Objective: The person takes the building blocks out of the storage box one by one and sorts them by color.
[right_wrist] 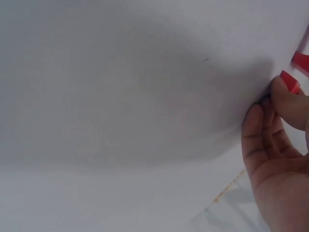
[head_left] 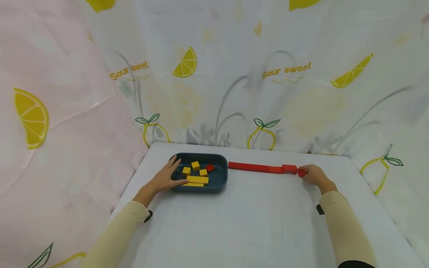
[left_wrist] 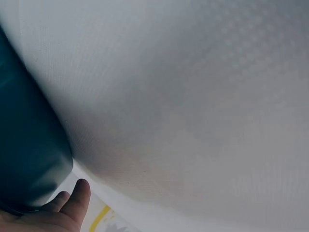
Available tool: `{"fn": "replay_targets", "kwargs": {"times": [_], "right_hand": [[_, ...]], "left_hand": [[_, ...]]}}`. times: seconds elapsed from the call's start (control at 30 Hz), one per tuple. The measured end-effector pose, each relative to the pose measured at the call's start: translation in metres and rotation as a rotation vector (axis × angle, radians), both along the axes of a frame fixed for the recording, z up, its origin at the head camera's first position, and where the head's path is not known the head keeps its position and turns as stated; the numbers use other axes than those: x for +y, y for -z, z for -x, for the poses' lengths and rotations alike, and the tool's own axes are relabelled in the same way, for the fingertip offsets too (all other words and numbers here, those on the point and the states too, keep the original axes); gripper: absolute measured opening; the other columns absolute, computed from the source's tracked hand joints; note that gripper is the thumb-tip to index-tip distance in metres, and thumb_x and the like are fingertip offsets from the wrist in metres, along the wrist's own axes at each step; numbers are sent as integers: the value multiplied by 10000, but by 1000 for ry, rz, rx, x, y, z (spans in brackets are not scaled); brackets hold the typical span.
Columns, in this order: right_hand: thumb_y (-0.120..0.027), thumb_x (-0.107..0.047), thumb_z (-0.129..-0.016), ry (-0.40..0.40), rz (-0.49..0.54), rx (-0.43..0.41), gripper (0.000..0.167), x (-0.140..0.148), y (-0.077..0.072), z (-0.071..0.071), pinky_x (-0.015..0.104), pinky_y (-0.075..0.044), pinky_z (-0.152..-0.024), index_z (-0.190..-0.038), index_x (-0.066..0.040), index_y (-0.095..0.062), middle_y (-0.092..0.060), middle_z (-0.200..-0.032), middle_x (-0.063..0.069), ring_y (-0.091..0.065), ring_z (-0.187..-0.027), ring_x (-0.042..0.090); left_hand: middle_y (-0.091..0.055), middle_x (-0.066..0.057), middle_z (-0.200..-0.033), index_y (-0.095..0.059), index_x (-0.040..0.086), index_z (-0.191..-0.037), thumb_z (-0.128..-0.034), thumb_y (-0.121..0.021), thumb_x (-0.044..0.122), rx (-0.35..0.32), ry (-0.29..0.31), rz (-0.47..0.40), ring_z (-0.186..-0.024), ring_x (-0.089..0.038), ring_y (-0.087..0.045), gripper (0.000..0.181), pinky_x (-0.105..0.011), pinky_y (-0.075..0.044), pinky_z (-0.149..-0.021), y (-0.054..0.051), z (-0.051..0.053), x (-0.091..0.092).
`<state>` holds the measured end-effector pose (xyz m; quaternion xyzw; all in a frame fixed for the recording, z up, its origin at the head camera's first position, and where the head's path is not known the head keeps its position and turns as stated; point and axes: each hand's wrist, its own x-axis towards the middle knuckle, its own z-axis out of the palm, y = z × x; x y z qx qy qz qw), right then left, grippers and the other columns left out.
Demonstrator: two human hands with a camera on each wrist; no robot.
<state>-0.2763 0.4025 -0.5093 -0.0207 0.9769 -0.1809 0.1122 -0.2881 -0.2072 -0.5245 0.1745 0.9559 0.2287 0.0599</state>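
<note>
My right hand (head_left: 314,175) pinches a small red block (head_left: 302,172) between thumb and fingers, at the right end of a row of red blocks (head_left: 251,167). In the right wrist view, that red block (right_wrist: 290,82) shows beside the thumb, close to another red piece (right_wrist: 301,62). Spread over the left end of a dark blue tray (head_left: 220,182), my left hand (head_left: 165,178) has its fingers at the rim and its thumb near the long yellow blocks (head_left: 197,180). Small yellow cubes (head_left: 195,166) and a red cube (head_left: 210,168) also lie in the tray.
A white-covered table (head_left: 254,216) holds everything, with the tray on the left and the red row running right from beside it. Patterned cloth (head_left: 221,96) with lemon prints hangs behind the table's back edge and along the sides.
</note>
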Motion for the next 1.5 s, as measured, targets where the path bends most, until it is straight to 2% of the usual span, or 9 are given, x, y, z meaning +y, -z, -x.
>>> {"fn": "replay_targets", "kwargs": {"times": [0.13,0.3,0.47,0.73,0.87,1.0,1.13,1.27,1.5], "right_hand": [[-603,-25,-873,37,9,-14,418,2,1,-2,599,-479,-935,-1269,105,-569,-586,-1188,346,-536,-1061,473],[-563,-22,-882,86,46,14,438,-2,8,3,599,-449,-954,-1300,104,-537,-551,-1239,364,-515,-1078,474],[-544,-26,-890,129,74,14,469,-7,13,4,598,-441,-957,-1343,88,-503,-533,-1256,377,-517,-1099,478],[-528,-48,-894,131,35,27,485,-8,8,1,625,-421,-981,-1363,68,-491,-518,-1287,382,-502,-1157,506],[-499,-45,-912,160,82,-4,505,-9,6,-2,643,-398,-1006,-1402,67,-446,-459,-1351,395,-456,-1201,519],[-453,-33,-931,184,132,-42,522,-12,13,-5,626,-408,-1003,-1442,60,-398,-416,-1396,392,-437,-1201,500],[-428,3,-922,196,169,-39,540,-14,22,-8,618,-410,-1001,-1456,64,-376,-394,-1411,398,-423,-1206,495],[-386,22,-929,215,213,-46,557,-17,26,-10,639,-349,-1083,-1483,58,-330,-357,-1435,402,-374,-1285,513],[-336,27,-905,240,225,-17,582,-20,27,-10,654,-311,-1100,-1484,70,-299,-283,-1424,448,-344,-1284,533]], "left_hand": [[-48,-171,-1666,-230,162,-1586,-795,-668,690,7,21,-12,-1480,-475,-189,1047,-682,-270,-1120,5,-3,4],[-49,-183,-1663,-255,168,-1580,-801,-685,657,37,16,-15,-1481,-488,-158,1015,-698,-249,-1119,1,-2,2],[-36,-166,-1668,-266,169,-1577,-794,-691,658,29,4,-6,-1487,-472,-162,1016,-681,-251,-1131,0,-1,0],[-52,-181,-1663,-306,160,-1564,-800,-693,649,40,4,-26,-1480,-482,-174,987,-687,-248,-1129,4,0,3],[-52,-174,-1665,-314,163,-1561,-803,-693,646,42,0,-29,-1483,-481,-165,976,-685,-242,-1133,5,-1,5],[-64,-186,-1661,-330,145,-1554,-804,-708,620,47,-5,-34,-1483,-480,-166,964,-685,-242,-1133,3,-3,2],[-68,-185,-1660,-337,140,-1550,-810,-711,604,46,-10,-36,-1482,-475,-177,951,-680,-247,-1135,5,-8,1],[-57,-172,-1665,-325,154,-1556,-820,-677,641,32,-22,-19,-1479,-478,-188,950,-680,-259,-1128,7,-10,1],[-45,-160,-1668,-313,172,-1562,-814,-686,641,36,-20,-45,-1483,-476,-178,958,-683,-255,-1128,3,-7,3]]}}
